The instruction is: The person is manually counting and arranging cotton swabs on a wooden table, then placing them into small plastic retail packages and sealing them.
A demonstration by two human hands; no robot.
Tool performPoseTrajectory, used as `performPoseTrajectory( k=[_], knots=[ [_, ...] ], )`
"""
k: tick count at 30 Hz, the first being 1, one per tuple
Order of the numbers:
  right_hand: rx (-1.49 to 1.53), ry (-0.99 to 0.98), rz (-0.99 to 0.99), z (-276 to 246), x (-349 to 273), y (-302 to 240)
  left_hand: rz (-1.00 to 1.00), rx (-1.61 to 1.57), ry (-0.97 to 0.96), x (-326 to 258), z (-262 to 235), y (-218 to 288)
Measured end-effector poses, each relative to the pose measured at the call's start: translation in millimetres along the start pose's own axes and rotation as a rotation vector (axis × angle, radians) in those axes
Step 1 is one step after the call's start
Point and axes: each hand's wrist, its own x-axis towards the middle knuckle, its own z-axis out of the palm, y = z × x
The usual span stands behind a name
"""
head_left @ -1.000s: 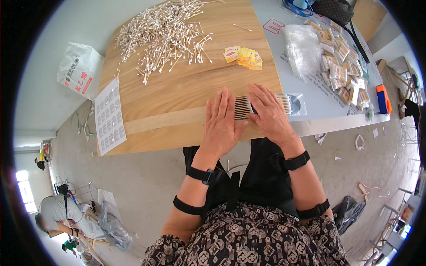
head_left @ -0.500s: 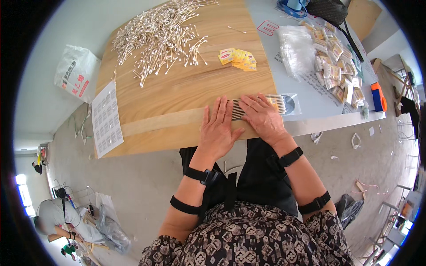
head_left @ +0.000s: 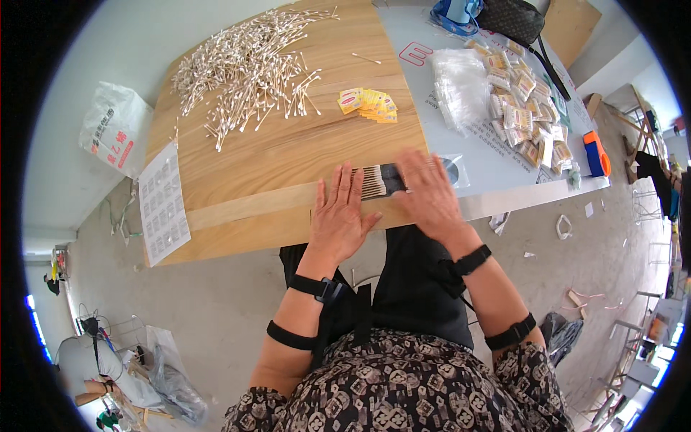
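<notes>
My left hand (head_left: 338, 212) lies flat with its fingers stretched out, its fingertips over the left part of a row of cotton swabs (head_left: 373, 183). The swabs lie side by side on a dark strip (head_left: 392, 178) near the table's front edge, white tips showing between my hands. My right hand (head_left: 430, 198) is spread over the strip's right part, its fingers smeared by motion. What lies beneath the right fingers is hidden. Just beyond them, a clear plastic piece (head_left: 462, 175) rests over a dark round patch on the grey sheet.
A big heap of loose cotton swabs (head_left: 245, 72) covers the table's far left. Yellow cards (head_left: 368, 106) lie nearer the middle. To the right are clear bags (head_left: 459, 86), filled swab packs (head_left: 529, 108) and an orange-and-blue tape dispenser (head_left: 597, 154). A printed sheet (head_left: 164, 205) hangs over the left edge.
My right hand has lifted or slid somewhat, baring part of the dark strip between the hands. The yellow card among the swabs at the right is out of sight. The view has shifted slightly.
</notes>
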Motion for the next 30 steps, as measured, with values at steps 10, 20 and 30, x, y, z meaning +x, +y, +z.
performPoseTrajectory(
  k=[10,20,30],
  knots=[
    [0.155,-0.098,0.181,0,-28,40,0.011,-0.023,0.012,8,4,15],
    [0.187,-0.108,0.173,1,-29,43,0.049,-0.029,0.027,21,16,39],
    [0.175,-0.105,0.155,-1,-28,42,0.092,-0.051,0.068,31,22,58]
  ],
)
